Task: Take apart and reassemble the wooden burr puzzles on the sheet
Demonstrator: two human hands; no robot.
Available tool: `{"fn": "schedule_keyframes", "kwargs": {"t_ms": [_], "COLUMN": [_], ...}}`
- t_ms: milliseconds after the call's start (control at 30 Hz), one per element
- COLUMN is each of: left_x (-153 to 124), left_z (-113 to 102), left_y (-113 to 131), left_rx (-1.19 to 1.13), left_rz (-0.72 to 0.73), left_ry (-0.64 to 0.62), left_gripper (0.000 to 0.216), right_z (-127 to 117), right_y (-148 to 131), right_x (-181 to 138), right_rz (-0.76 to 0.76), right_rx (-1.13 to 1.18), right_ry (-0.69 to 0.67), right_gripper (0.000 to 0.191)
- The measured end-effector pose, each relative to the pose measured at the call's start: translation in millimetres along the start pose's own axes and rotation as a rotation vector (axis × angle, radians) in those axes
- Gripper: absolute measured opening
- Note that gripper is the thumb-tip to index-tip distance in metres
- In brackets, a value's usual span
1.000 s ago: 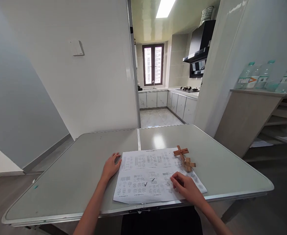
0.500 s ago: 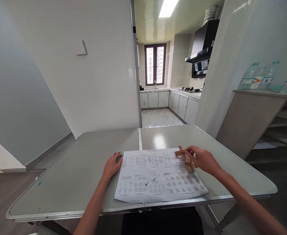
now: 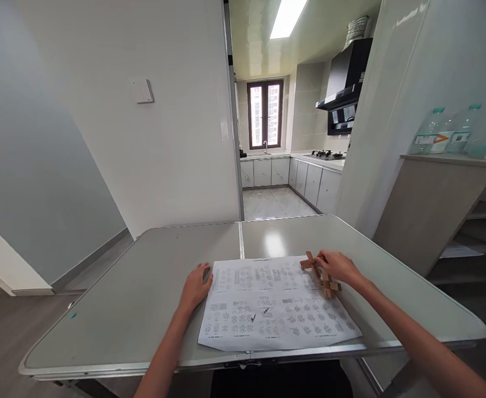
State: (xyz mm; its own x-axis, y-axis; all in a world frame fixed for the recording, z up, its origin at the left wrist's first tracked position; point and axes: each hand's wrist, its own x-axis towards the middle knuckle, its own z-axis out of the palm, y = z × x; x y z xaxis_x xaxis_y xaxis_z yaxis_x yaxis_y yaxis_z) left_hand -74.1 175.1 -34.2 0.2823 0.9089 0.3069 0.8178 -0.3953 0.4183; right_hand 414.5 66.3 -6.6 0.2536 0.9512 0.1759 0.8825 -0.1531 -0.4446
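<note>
A large white printed sheet with rows of small line drawings lies flat on the table. My left hand rests at the sheet's left edge, fingers slightly bent and apart, holding nothing. Over the sheet's right side, my right hand pinches a brown wooden cross-shaped piece. Its strips cross at the far end, and more short crossed strips show at the near end, below the fingers. The fingers hide part of its middle. Two small dark marks show on the sheet.
The grey folding table has a metal rim and a centre seam. A tiny teal bit lies near its left edge. Plastic bottles stand on a cabinet at right. Beyond a doorway is a kitchen with a stove.
The view has shifted slightly, so the scene sits a little lower and further right. My right hand still grips the wooden piece, turned slightly; my left hand stays at the sheet's edge.
</note>
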Motion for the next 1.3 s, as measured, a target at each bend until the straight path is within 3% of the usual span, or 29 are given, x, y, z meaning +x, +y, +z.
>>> {"fn": "schedule_keyframes", "kwargs": {"t_ms": [167,333,433,600,667,800,1300], "left_x": [2.1,-4.3,-23.0,-62.4,-74.0,-89.0,-114.2], "left_z": [-4.9,-12.6,-16.9,-15.9,-14.4,-15.2,-4.0], "left_y": [26.2,84.5,120.2,156.7,164.2,171.5,164.5], "left_rx": [-0.047,-0.169,-0.410,-0.651,-0.685,-0.674,-0.648], "left_rz": [0.082,0.255,0.283,0.338,0.326,0.293,0.165], "left_ry": [0.030,-0.042,-0.207,-0.387,-0.389,-0.417,-0.344], "left_gripper": [0.042,0.047,0.064,0.115,0.121,0.108,0.085], "right_z": [-10.8,-10.7,1.3,31.7,42.2,53.5,63.4], "right_y": [-32.8,-83.6,-106.2,-119.0,-120.6,-125.8,-123.4], "right_x": [-6.7,-45.7,-79.9,-124.7,-134.9,-146.3,-149.6], "right_rz": [-0.076,-0.281,-0.385,-0.356,-0.324,-0.314,-0.270], "right_rx": [0.113,0.292,0.538,0.786,0.853,0.950,0.961], "right_ry": [0.042,0.003,-0.035,-0.080,-0.099,-0.173,-0.245], "right_gripper": [0.032,0.040,0.033,0.028,0.028,0.028,0.032]}}
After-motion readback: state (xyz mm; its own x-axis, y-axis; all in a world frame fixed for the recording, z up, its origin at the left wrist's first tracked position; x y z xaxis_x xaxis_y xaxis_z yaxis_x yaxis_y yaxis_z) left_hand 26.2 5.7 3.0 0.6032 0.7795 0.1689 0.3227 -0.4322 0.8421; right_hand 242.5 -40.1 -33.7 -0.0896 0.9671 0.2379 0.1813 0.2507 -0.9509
